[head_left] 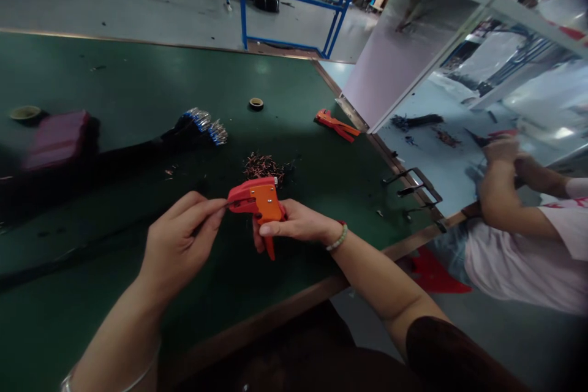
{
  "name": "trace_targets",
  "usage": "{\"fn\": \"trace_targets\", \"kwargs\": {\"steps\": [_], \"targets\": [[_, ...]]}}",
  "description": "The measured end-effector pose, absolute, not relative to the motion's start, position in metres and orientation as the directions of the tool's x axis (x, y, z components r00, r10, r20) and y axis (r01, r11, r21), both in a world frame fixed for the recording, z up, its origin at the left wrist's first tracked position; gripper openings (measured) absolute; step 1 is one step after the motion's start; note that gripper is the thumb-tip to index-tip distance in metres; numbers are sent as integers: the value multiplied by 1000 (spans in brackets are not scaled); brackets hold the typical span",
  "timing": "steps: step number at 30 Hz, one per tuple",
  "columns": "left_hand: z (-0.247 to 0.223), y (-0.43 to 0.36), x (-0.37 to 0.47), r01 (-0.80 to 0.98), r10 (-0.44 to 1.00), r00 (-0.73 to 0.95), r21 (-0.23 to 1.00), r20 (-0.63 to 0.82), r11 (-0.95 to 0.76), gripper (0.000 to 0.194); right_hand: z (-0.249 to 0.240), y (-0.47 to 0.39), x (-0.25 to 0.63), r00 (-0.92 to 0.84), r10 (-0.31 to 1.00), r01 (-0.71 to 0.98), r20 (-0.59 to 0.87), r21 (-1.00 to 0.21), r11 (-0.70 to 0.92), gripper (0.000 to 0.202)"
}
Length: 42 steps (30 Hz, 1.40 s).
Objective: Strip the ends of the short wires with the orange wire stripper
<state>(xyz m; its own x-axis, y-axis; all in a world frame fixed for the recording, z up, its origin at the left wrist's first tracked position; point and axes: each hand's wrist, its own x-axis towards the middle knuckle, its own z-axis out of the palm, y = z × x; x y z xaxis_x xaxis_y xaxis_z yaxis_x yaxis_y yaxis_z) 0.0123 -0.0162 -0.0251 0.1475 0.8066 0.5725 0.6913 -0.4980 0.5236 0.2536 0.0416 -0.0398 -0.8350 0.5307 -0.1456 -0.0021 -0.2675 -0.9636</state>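
My right hand (294, 220) is wrapped round the handle of an orange and red wire stripper (266, 196), held above the green table. Pinched between the fingers and thumb of my left hand (184, 233) is a thin black wire (226, 204), whose end sits at the jaws of the stripper. How deep the wire goes into the jaws I cannot tell. Just beyond the tool lies a heap of copper-coloured and dark wire scraps (263, 166). A thick bundle of black wires (138, 152) with blue and silver ends (206, 125) stretches across the table to the left.
A second orange wire stripper (337, 125) and a roll of tape (256, 104) lie farther back. At left are a dark red block (57, 139) and another roll (26, 113). A black metal bracket (416, 190) stands at the right edge. A co-worker's hands (503, 150) work beside a partition (404, 55).
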Motion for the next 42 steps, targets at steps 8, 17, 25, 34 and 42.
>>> {"fn": "trace_targets", "kwargs": {"steps": [8, 17, 25, 34, 42], "targets": [[-21, -23, 21, 740, 780, 168, 446, 602, -504, 18, -27, 45, 263, -793, 568, 81, -219, -963, -258, 45], [-14, -27, 25, 678, 850, 109, 586, 516, -443, 14, -28, 40, 262, -772, 595, 76, -223, -962, -261, 49], [-16, -27, 26, 575, 904, 64, 725, 422, -379, 12, -23, 42, 267, -790, 565, 101, -236, -960, -260, 45], [-13, -27, 25, 517, 925, 46, 783, 377, -345, 14, -22, 40, 265, -786, 571, 155, -239, -969, -193, 42], [-14, -28, 20, 490, 936, 44, 809, 350, -325, 13, -26, 35, 261, -748, 617, 187, -245, -969, -159, 45]]}}
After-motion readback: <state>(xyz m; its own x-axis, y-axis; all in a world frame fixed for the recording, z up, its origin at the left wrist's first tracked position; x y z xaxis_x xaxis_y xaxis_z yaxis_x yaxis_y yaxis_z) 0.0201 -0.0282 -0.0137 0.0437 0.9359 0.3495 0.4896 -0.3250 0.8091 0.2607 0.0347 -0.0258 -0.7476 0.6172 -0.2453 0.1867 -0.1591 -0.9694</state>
